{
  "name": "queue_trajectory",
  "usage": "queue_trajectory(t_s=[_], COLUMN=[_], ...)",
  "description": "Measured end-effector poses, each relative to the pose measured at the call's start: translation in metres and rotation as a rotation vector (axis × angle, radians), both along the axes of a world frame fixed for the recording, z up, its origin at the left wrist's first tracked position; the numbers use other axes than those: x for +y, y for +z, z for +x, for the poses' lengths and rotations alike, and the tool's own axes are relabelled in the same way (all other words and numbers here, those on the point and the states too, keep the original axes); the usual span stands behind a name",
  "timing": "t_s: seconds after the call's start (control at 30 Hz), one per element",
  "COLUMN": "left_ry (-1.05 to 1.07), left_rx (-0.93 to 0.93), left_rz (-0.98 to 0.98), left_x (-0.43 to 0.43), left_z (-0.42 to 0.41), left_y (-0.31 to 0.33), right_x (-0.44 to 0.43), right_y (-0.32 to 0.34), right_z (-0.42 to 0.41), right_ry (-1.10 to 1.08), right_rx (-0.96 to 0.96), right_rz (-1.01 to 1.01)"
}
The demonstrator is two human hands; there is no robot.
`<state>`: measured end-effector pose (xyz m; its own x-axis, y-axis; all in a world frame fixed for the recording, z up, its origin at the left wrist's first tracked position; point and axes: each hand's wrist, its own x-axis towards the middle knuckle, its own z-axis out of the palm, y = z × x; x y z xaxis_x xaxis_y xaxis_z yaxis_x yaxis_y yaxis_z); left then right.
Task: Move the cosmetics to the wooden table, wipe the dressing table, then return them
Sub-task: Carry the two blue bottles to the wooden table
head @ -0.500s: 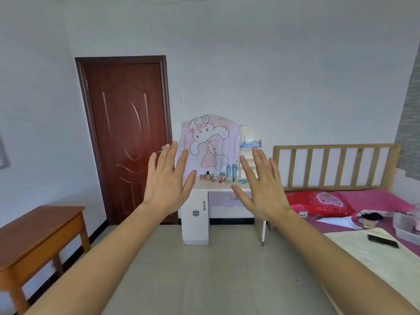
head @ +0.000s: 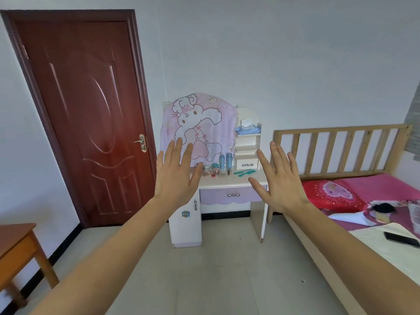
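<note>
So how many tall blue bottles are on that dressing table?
2. The left bottle and right bottle stand side by side at the back of the dressing table, beside the small drawer; the left hand may hide more.

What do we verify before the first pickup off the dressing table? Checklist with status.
1. Left hand and right hand free, both open, holding nothing: ok.
2. Cosmetics located, grouped at the back of the dressing table: ok.
3. Cosmetics within reach: not ok, open floor lies between the person and the table.
4. Path across that floor unobstructed: ok.
5. Room on the wooden table: cannot tell, only its corner shows.
6. Wiping material ready: cannot tell; a blue pack on the shelf may be wipes.
</note>
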<state>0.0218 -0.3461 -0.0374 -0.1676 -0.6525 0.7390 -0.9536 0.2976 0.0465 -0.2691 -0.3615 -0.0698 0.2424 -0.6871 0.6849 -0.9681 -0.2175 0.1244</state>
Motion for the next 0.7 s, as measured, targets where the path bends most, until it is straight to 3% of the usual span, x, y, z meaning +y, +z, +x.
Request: queue_trajectory(t_s=[0.27, 0.4, 0.5, 0.7], left_ry=[0.027, 0.078, 0.092, 0.112], left_rx=[-0.044, -0.066, -0.045, -0.061], left_rz=[0.156, 0.200, 0.165, 0.211], left_x=[-0.228, -0.340, -0.402, -0.533], left_z=[-0.042, -0.045, -0.034, 0.000], left_y=[-0.056, -0.039, -0.031, -0.056], right_x=[-0.224, -0.350, -0.432, -0.578], right_y=[-0.063, -0.045, -0.028, -0.055], right_z=[-0.045, -0.056, -0.047, -0.010], right_ry=[-0.029, 0.003, 0.029, 0.110], right_rx=[-0.025, -0.026, -0.136, -0.120], right_rz=[0.122, 0.198, 0.213, 0.285])
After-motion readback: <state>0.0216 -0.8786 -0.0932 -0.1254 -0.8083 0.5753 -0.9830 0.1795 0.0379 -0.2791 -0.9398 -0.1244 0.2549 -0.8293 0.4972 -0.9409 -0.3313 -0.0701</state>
